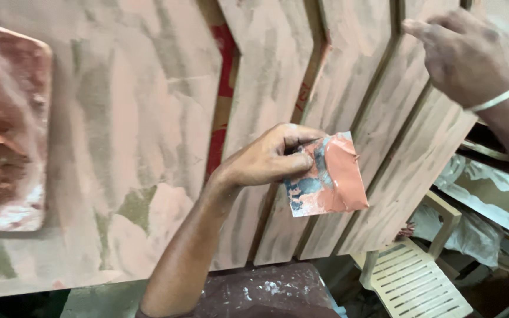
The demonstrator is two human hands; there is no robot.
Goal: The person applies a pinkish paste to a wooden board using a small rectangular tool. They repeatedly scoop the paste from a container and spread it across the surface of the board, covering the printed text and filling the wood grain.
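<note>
My left hand [263, 160] has its fingers [294, 166] pinched together on a small square scraper card [328, 176], smeared with reddish-pink putty, held against the grooved wooden panel [148, 118] near its middle slats. My right hand [466, 56], a white band [502, 94] at the wrist, rests loosely curled on the panel's upper right edge, one finger extended and gripping nothing. A cream slatted chair [413, 282] stands below.
</note>
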